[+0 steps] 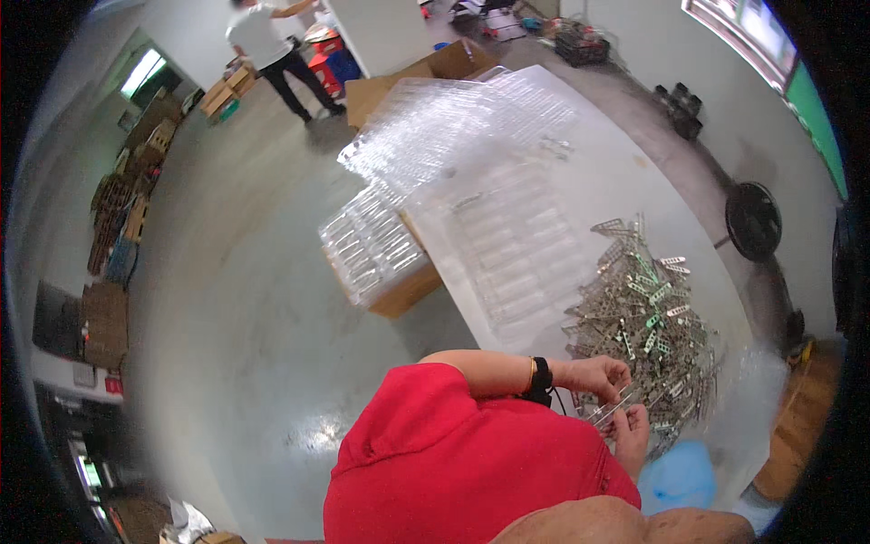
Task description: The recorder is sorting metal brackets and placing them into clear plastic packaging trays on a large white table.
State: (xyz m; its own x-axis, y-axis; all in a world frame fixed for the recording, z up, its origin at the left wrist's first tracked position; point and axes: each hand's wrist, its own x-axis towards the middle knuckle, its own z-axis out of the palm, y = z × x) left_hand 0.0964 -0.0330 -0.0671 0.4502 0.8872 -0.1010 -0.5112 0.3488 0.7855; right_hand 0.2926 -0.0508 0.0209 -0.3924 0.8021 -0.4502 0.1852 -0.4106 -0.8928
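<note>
My left hand (600,377), with a dark watch at the wrist, is closed in a pinch beside the near-left edge of a heap. Just below it my right hand (629,430) is closed too. Between the two hands runs a thin shiny metal strip (614,410), gripped by the fingers of both; its exact kind is too small to make out. Beside the hands a large heap of small perforated metal brackets (648,331) lies on the white table, some catching a greenish shine. A clear plastic tray with rows of long slots (517,249) lies flat beyond the hands.
More clear trays (426,127) are piled at the table's far end, by an open cardboard box (362,95). Left of the table, another carton (399,295) carries stacked trays. A blue bag-like thing (680,476) lies near right. A person in a white shirt (263,41) stands far off.
</note>
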